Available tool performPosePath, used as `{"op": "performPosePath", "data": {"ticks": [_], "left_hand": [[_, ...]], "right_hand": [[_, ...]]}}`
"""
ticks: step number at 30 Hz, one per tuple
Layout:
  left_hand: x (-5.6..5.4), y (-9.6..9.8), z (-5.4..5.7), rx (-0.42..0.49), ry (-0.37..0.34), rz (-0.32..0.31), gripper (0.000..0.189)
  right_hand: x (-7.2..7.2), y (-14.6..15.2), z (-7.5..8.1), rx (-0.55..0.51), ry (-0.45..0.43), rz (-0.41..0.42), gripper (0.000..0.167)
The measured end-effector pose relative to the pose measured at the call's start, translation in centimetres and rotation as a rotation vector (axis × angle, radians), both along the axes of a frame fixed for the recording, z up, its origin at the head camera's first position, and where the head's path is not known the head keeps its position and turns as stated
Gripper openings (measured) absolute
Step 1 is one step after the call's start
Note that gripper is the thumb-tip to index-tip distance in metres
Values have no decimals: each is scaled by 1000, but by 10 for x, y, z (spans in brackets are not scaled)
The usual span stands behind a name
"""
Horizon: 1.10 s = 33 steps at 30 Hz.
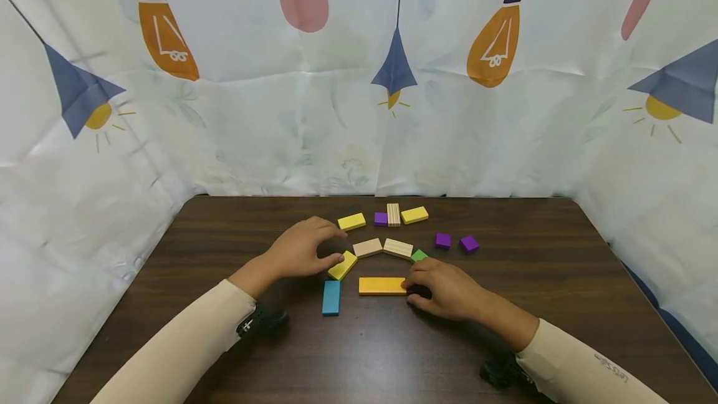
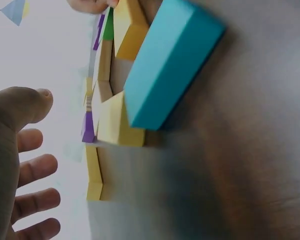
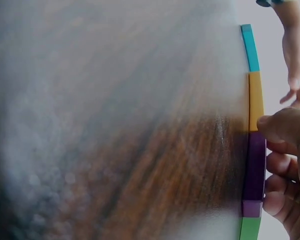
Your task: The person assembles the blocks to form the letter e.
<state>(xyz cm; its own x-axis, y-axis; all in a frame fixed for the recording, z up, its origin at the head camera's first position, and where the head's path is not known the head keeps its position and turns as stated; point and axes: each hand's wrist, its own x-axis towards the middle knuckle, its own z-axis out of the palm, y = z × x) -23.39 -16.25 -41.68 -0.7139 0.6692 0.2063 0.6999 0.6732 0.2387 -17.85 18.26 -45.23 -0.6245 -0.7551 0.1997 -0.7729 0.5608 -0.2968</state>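
Note:
My left hand (image 1: 303,248) hovers with fingers spread and holds nothing; its thumb is near a tilted yellow block (image 1: 343,266). In the left wrist view that hand (image 2: 25,165) is apart from the blocks. A blue block (image 1: 331,298) lies just nearer than the yellow one. My right hand (image 1: 445,290) pinches a dark purple block (image 3: 255,167) at the right end of an orange block (image 1: 381,287), partly hiding it. Behind them, two wooden blocks (image 1: 368,248) and a green block (image 1: 419,256) curve in an arch; the hand partly covers the green one.
Farther back lie two yellow blocks (image 1: 415,215), a small purple block (image 1: 381,219) and a striped wooden block (image 1: 394,214). Two purple blocks (image 1: 443,241) sit to the right. The dark wooden table (image 1: 224,223) ends at a patterned curtain (image 1: 348,142).

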Motion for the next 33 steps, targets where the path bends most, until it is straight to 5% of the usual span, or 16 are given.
{"op": "performPosePath", "data": {"ticks": [12, 24, 33], "left_hand": [[-40, 25, 3, -43, -56, 32, 49], [-63, 48, 2, -87, -133, 24, 49], [-70, 63, 0, -100, -180, 52, 48]], "right_hand": [[-1, -1, 0, 5, -1, 3, 19], [0, -2, 1, 8, -26, -6, 18], [-1, -2, -2, -22, 23, 12, 18]]}}
